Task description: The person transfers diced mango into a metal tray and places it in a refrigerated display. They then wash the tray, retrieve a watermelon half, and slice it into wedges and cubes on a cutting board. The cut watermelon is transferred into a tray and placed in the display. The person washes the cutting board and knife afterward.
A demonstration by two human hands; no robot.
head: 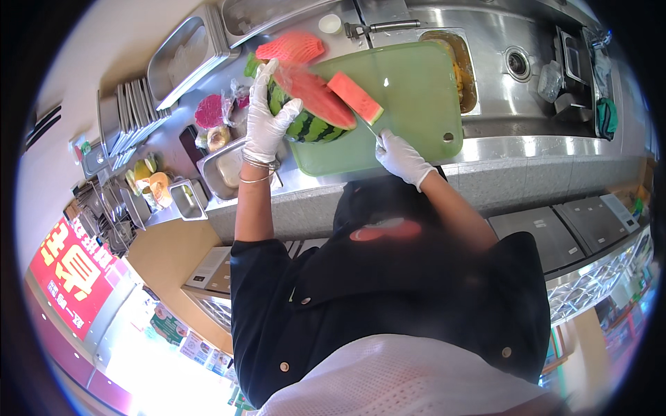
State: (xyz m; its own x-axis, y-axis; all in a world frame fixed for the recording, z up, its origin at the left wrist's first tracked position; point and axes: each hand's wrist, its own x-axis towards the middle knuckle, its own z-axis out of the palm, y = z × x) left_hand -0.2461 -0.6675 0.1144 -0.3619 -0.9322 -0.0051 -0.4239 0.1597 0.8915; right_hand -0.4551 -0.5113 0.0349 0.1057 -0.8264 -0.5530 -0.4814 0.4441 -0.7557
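Observation:
A large cut piece of watermelon [315,127], striped green rind and red flesh, rests over the left part of a green cutting board [416,99]. My left hand [265,122], in a white glove, grips its left side with thumb and fingers spread around the rind. In my gloved right hand [401,156] is a knife [370,127], of which only a thin strip of blade shows. A watermelon slice [356,98] with a rind edge stands beside the cut face and hides most of the blade.
A pink foam fruit net [291,47] lies behind the melon, near a white cup [330,24] and a peeler [390,26]. Right of the board are a container with yellow scraps [460,78] and a sink [489,93]. Cut dragon fruit [209,111] and steel pans [223,169] stand left.

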